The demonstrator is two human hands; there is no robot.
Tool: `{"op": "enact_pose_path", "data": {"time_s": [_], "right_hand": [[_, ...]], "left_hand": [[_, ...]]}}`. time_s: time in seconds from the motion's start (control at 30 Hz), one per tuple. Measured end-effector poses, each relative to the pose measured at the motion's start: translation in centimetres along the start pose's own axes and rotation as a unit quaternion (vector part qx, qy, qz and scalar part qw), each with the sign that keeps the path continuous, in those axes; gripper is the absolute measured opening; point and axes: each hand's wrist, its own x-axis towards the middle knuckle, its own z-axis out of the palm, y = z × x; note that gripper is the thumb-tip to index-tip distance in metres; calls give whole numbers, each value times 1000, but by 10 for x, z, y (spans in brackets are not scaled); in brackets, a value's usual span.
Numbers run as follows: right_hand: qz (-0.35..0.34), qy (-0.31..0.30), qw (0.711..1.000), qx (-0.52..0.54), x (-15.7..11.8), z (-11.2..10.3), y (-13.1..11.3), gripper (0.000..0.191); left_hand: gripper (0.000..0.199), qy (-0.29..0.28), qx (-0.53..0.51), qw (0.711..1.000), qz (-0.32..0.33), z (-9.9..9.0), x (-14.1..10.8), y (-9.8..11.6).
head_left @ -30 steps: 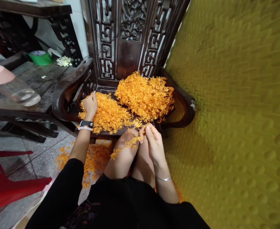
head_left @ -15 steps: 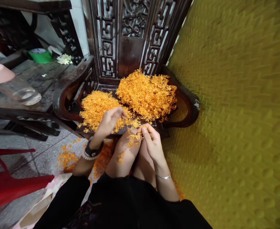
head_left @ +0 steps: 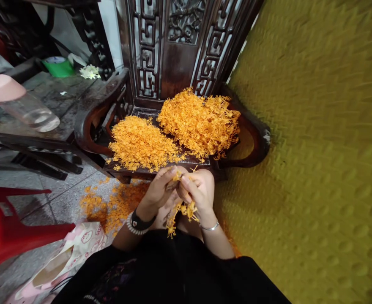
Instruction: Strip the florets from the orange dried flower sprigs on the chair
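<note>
Over my lap, both hands are close together on a strand of small orange pieces, like plastic flowers (head_left: 172, 219), which dangles below them. My left hand (head_left: 160, 185) pinches an orange piece at its upper end. My right hand (head_left: 196, 192) has its fingers closed on the strand beside it. Just beyond my knees, a left pile of loose orange pieces (head_left: 141, 143) and a larger right pile of branching orange pieces (head_left: 201, 122) lie on the seat of a dark carved wooden chair (head_left: 179, 78).
At the left, a dark wooden bench (head_left: 62, 99) bears a clear bottle with a pink lid (head_left: 30, 105) and green tape (head_left: 59, 66). A red stool (head_left: 11, 228) and a patterned bag (head_left: 78, 245) stand on the floor among scattered orange bits (head_left: 119, 202). A yellow textured surface (head_left: 315, 147) rises at right.
My left hand has come away from the left pile and back to my right hand, where it now grips an orange piece. Both hands sit nearer my body, the strand hanging lower.
</note>
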Motion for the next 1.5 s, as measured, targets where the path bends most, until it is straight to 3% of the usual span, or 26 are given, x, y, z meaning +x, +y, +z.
{"op": "enact_pose_path", "data": {"time_s": [0.07,0.17,0.3,0.37,0.43,0.47,0.57,0.63,0.77,0.87,0.97,1.07,1.13,1.2,1.23,1.27,1.33,1.4,1.5], "right_hand": [[-8,-5,999,37,-1,1,5,49],[-47,4,992,120,1,-4,8,52],[-72,78,975,193,6,-15,2,52],[-49,124,977,168,8,-20,-5,44],[-38,146,981,120,11,-23,-12,37],[-41,151,983,100,12,-24,-14,35],[-30,143,987,61,14,-28,-20,27],[-10,135,990,43,14,-30,-22,22],[10,145,989,24,12,-31,-25,27],[15,168,985,19,12,-30,-24,33],[3,194,981,28,13,-29,-22,36],[-7,206,978,40,16,-30,-18,42],[-6,202,979,39,17,-30,-13,47],[-4,197,980,33,19,-31,-7,51],[-5,196,980,30,20,-31,-5,52],[-8,195,980,26,20,-31,-3,52],[-12,185,983,16,21,-31,-1,52],[-14,166,986,2,19,-29,-2,48],[-14,150,988,-46,13,-22,-9,41]], "left_hand": [[42,22,-7,1000,20,7,-4,-2],[43,61,62,994,70,6,0,6],[46,151,53,965,208,-30,28,27],[44,177,125,942,255,-58,50,34],[37,184,298,909,227,-87,73,37],[31,196,395,875,199,-101,83,39],[30,287,585,736,182,-137,110,40],[33,310,639,683,170,-154,124,38],[31,320,668,662,113,-170,139,28],[37,323,674,652,125,-173,142,21],[41,301,662,662,180,-171,142,19],[44,292,631,686,214,-153,131,23],[40,252,588,739,210,-128,114,26],[41,148,516,822,189,-95,88,25],[42,86,487,851,175,-78,74,23],[38,33,476,861,174,-62,60,19],[29,-18,502,847,174,-34,37,9],[26,-16,527,827,193,-17,22,-1],[31,15,539,805,245,-8,14,-9]]}}
